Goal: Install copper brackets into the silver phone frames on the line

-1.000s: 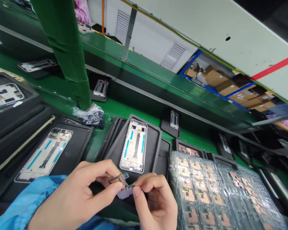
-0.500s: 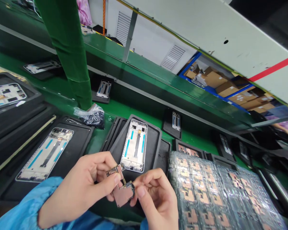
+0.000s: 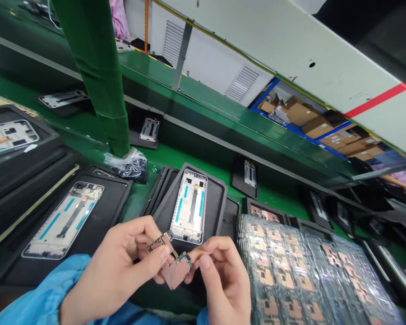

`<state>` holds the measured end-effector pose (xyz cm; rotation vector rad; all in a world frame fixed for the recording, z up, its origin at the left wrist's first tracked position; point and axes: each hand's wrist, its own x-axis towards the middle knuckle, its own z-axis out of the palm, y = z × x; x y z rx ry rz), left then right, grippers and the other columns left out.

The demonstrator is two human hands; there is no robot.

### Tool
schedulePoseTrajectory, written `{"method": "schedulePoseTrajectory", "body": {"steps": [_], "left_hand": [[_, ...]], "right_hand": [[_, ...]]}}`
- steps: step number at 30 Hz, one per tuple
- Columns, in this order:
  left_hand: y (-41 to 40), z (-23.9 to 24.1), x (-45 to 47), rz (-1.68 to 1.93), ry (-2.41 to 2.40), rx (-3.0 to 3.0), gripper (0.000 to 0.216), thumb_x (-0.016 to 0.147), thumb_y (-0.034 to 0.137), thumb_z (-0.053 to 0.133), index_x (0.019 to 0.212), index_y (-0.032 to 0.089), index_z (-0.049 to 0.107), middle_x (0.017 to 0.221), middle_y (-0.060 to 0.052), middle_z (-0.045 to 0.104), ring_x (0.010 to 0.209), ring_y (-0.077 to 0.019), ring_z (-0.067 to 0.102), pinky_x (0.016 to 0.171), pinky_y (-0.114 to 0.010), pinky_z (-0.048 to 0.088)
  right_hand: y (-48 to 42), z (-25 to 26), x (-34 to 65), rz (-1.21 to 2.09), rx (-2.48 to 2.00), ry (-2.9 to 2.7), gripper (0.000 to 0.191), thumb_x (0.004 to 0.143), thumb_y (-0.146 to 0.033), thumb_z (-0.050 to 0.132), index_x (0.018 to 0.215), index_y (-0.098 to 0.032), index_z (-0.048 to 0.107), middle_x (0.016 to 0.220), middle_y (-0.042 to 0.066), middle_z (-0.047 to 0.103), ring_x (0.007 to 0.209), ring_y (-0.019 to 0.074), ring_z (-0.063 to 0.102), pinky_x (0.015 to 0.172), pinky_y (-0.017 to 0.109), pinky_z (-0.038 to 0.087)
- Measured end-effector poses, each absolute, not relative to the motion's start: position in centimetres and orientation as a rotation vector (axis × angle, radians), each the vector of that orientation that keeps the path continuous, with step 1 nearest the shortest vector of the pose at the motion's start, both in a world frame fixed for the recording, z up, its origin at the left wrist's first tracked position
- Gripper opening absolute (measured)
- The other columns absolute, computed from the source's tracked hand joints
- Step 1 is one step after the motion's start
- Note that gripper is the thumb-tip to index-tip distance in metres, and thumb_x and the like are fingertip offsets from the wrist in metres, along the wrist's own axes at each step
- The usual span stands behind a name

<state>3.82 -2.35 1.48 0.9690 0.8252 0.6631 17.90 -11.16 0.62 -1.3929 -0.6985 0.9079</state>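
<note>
Left hand (image 3: 122, 266) over circuit board's (image 3: 174, 271) edge

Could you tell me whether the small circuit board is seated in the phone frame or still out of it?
Out. Both the left hand and right hand pinch the circuit board in the air, in front of the phone frame.

1. Between your left hand (image 3: 122, 266) and your right hand (image 3: 219, 280) you pinch a small circuit board (image 3: 172, 266); it looks like rigid board with a matt pinkish-copper face and small dark parts.
2. The phone frame (image 3: 190, 206) just beyond your hands has a shiny silver metal edge and glossy blue strips.
3. Its black tray (image 3: 216, 198) looks like matt, soft foam or plastic.
4. At the near right, the clear blister trays (image 3: 307, 275) are glossy thin plastic.
5. The plastic bag (image 3: 128, 163) on the left is crinkled and shiny.
6. Your sleeve (image 3: 34, 298) is smooth blue cloth.
7. The far cardboard boxes (image 3: 307, 119) are matt brown.
</note>
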Motion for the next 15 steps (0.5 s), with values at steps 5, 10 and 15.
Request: {"method": "schedulePoseTrajectory", "body": {"steps": [5, 10, 15], "left_hand": [[-2.4, 1.4, 3.7, 0.656, 0.825, 0.984, 0.023, 0.09, 0.035, 0.071, 0.075, 0.02, 0.062, 0.066, -0.001, 0.075, 0.058, -0.0129, 0.071, 0.056, -0.017, 0.057], [-3.0, 0.5, 3.4, 0.703, 0.864, 1.084, 0.019, 0.09, 0.034, 0.07, 0.076, 0.021, 0.066, 0.065, 0.0, 0.073, 0.057, -0.0127, 0.069, 0.056, -0.017, 0.057], [-3.5, 0.0, 3.3, 0.786, 0.95, 1.158, 0.017, 0.087, 0.032, 0.072, 0.074, 0.021, 0.07, 0.069, 0.0, 0.074, 0.062, -0.0146, 0.073, 0.062, -0.019, 0.06]], "right_hand": [[-10.9, 0.9, 18.1, 0.891, -1.446, -0.673, 0.023, 0.09, -0.041, 0.078, 0.094, -0.022, 0.064, 0.072, -0.001, 0.066, 0.058, 0.0112, 0.058, 0.056, 0.021, 0.052], [-10.4, 0.3, 17.8, 0.889, -1.429, -0.703, 0.026, 0.089, -0.039, 0.078, 0.084, -0.022, 0.059, 0.069, -0.003, 0.059, 0.057, 0.0101, 0.053, 0.054, 0.021, 0.047], [-10.5, -0.4, 17.0, 0.691, -1.435, -0.749, 0.022, 0.094, -0.036, 0.073, 0.085, -0.023, 0.058, 0.074, -0.001, 0.061, 0.063, 0.0125, 0.057, 0.057, 0.022, 0.05]]}}
